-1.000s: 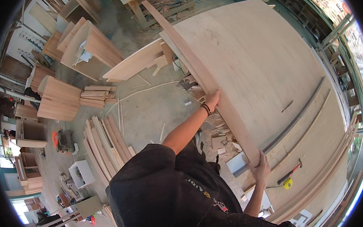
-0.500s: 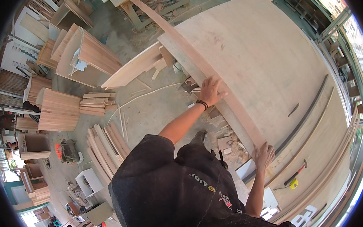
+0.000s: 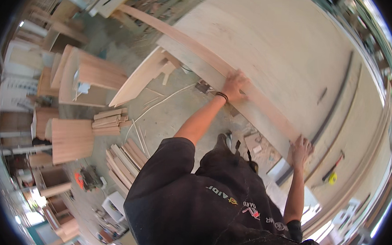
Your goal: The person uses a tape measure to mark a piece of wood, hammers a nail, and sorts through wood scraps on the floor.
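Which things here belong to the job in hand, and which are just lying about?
Seemingly part of the job:
long wooden strip, left hand on it, right hand at its near end
large pale panel beneath it

Seemingly just lying about:
hammer
yellow tape measure
piled narrow boards

Wears blk short-slv top (image 3: 186, 207) w/ wht, yel & red prints (image 3: 250, 210), plus dk L-wrist band (image 3: 222, 96).
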### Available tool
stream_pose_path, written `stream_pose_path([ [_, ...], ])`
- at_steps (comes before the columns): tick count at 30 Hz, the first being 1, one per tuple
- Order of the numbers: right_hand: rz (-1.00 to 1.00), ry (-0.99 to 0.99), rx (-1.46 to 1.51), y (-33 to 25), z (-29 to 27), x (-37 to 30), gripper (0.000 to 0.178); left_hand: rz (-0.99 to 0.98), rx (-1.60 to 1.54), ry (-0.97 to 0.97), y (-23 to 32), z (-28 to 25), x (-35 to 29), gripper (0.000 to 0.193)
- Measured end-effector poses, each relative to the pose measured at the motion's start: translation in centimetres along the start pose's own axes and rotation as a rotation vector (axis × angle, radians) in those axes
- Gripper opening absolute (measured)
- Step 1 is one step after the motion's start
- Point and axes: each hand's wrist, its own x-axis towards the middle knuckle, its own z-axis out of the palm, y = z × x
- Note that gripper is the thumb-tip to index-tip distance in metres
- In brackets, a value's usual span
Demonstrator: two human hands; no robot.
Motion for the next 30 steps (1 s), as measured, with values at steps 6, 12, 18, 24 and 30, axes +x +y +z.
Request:
stream_pose_path([
  [6,-0.078,0.056,0.155,2.1,-1.1,0.9,0.04,0.127,-0.127,0.174,-0.5,1.7,0.9,0.089],
  [12,0.068,0.181,0.013,5.0,0.5,-1.3,0.037,0.068,0.05,0.076,2.2,-0.1,1.9,0.086],
  [18,0.124,0.083,-0.116,4.0,1.0,0.3,0.039,0.102,-0.038,0.049,0.5,0.2,4.0,0.088],
  [24,0.173,0.109,-0.19,4.1,1.4,1.7,0.037,0.134,0.036,0.09,-0.2,1.2,6.0,0.088],
  [30,0.193,0.073,-0.154,4.5,0.9,3.6,0.036,0.104,0.032,0.054,0.1,1.2,7.8,0.088],
])
